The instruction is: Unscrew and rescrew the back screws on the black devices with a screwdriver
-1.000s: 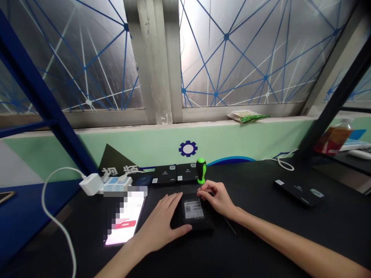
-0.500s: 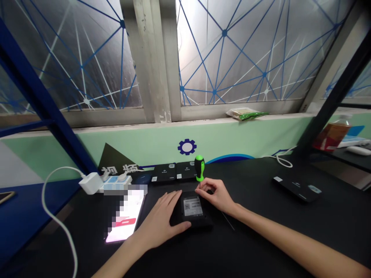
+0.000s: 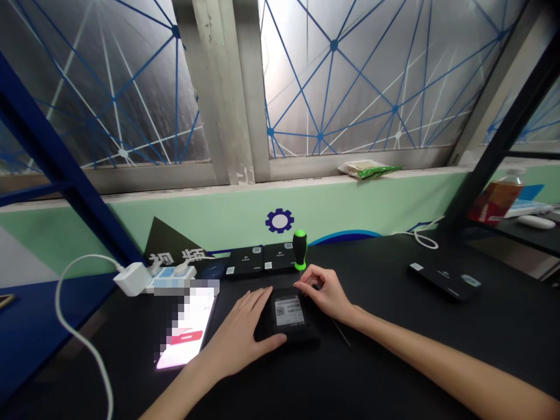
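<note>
A black box-shaped device (image 3: 306, 332) with a white printed label lies on the dark table. My left hand (image 3: 245, 329) rests along its left side, fingers stretched out and thumb spread over the near edge. At the device's far right corner stands a green-and-black screwdriver (image 3: 300, 251), upright with its handle on top. My right hand (image 3: 326, 291) is closed in a pinch low on the screwdriver's thin shaft. The tip is hidden by the fingers. Under my right wrist a thin metal rod (image 3: 342, 333) lies on the table.
Two black boxes (image 3: 245, 262) stand at the back, and another black box (image 3: 444, 281) lies to the right. On the left are a lit phone or tablet (image 3: 192, 326), a power strip (image 3: 168, 279) and a white charger (image 3: 132, 279) with its cable. A bottle (image 3: 503, 195) stands far right.
The screwdriver handle has turned a little and stands slightly straighter. My hands keep their places on the device and the shaft. The whole view has shifted slightly.
</note>
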{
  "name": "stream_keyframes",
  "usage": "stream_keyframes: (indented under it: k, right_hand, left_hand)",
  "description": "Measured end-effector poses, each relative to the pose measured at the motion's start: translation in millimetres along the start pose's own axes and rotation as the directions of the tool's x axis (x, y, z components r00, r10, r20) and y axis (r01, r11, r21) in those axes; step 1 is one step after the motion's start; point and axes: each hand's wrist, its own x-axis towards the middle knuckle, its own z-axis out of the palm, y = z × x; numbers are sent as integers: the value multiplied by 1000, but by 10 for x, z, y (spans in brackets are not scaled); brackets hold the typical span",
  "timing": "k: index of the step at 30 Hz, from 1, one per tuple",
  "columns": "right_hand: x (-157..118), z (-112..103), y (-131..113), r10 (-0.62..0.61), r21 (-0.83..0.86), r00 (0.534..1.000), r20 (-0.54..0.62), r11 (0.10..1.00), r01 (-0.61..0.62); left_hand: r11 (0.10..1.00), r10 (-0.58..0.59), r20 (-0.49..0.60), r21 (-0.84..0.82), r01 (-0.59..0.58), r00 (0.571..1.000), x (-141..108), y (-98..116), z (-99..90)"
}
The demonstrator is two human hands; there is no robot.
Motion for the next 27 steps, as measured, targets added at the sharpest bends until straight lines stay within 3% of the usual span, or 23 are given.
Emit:
stream_keyframes:
  k: [12,20,27]
  right_hand:
    - [7,-54,-20,-22,7,996,83,1000,22]
    - [-7,-57,-54,-62,-8,988,141,998,64]
    - [21,4,-24,5,16,1000,28,1000,-6]
  left_hand:
    - [999,43,-22,7,-42,999,-1,-50,30]
    - [1000,-4,5,-5,4,1000,-13,13,-13]
    - [1000,9,0,2,-9,1000,-10,-14,4]
